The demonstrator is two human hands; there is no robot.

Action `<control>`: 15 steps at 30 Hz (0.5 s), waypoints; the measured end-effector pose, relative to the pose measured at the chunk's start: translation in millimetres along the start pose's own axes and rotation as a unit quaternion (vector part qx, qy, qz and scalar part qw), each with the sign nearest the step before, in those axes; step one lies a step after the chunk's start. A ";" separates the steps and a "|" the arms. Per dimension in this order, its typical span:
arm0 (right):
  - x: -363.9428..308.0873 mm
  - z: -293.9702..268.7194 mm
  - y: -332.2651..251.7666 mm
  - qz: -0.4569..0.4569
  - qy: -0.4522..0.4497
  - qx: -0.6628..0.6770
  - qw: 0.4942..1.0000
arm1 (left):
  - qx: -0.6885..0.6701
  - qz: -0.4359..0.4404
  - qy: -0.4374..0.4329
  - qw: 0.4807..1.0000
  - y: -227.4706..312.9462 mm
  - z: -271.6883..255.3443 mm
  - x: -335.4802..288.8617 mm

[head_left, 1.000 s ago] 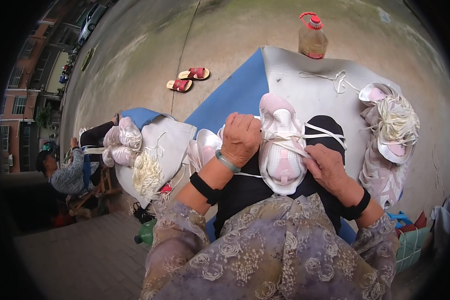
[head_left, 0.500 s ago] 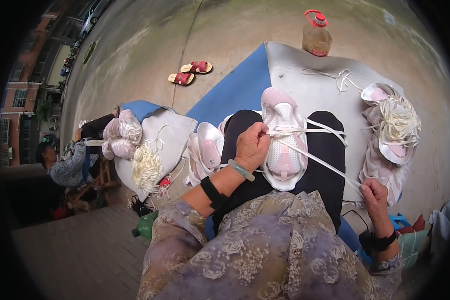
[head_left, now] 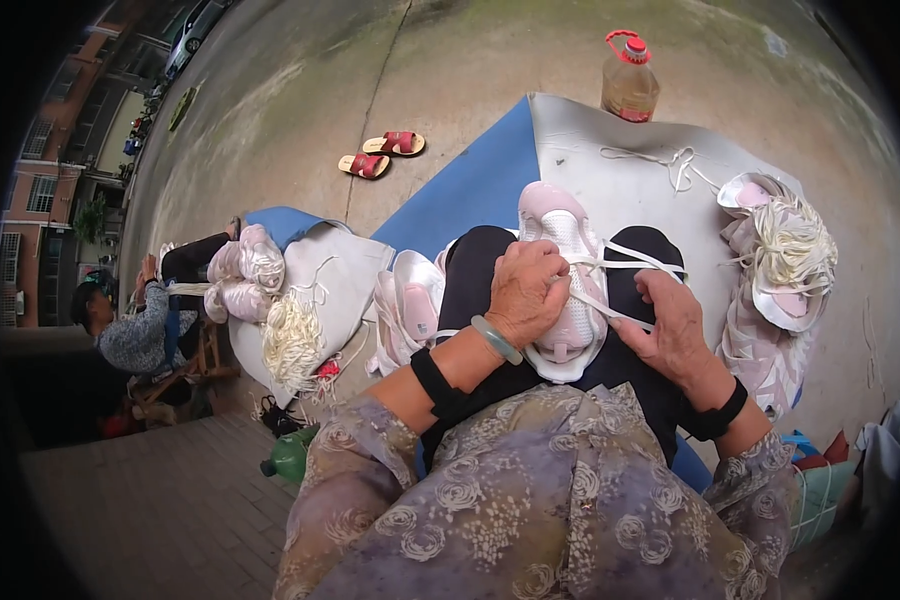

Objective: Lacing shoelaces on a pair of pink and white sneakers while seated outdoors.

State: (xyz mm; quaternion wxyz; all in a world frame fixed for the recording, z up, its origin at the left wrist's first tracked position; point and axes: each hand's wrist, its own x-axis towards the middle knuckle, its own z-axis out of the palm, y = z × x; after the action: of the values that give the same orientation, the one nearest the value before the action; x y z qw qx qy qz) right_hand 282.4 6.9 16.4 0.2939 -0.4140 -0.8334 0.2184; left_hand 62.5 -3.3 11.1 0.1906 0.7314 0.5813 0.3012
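A pink-and-white shoe upper (head_left: 577, 340) rests lengthwise on my lap, its toe away from me. My left hand (head_left: 530, 290) lies over its left side, fingers bent and closed on the white shoelace (head_left: 591, 303) at the lacing. To the right of the upper, my right hand (head_left: 675, 340) is curled, thumb and forefinger apart. One lace length runs between them into this hand, where the other fingers are hidden. Another lace loop stretches from the upper across my right knee.
Stacked shoe uppers with a bundle of cream laces (head_left: 795, 240) lie at right on a pale sheet (head_left: 660, 215). More uppers (head_left: 407, 300) and laces (head_left: 292, 340) are at left. Beyond stand a red-capped jug (head_left: 630, 85) and red slippers (head_left: 395, 143). Another person (head_left: 135, 330) sits far left.
My right hand has come in from the lower right to beside the upper, and the lace between the hands has shortened. My left hand has shifted slightly right over the lacing.
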 end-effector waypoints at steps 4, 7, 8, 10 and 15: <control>27.0 30.7 -13.8 -0.025 -0.073 -0.029 0.997 | 0.034 0.031 0.008 0.999 2.3 13.2 0.9; 23.2 45.1 -6.7 -0.007 -0.046 0.030 0.998 | 0.085 0.050 0.027 0.995 2.4 17.0 4.0; 20.8 45.8 -5.9 -0.006 -0.046 0.030 0.998 | 0.085 0.051 0.026 0.995 2.2 17.2 4.7; 16.1 44.4 -7.3 0.002 -0.014 0.019 1.000 | 0.088 0.018 0.000 0.996 2.6 18.1 5.0; 15.3 47.0 -7.6 0.011 -0.028 -0.015 0.999 | 0.068 0.007 -0.016 0.998 3.0 19.5 2.0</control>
State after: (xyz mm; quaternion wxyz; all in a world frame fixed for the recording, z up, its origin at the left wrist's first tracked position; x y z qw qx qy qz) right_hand 239.1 9.5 -8.6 0.2618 -0.4213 -0.8397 0.2211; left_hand 77.9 -0.8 -1.1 0.1473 0.7516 0.5920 0.2508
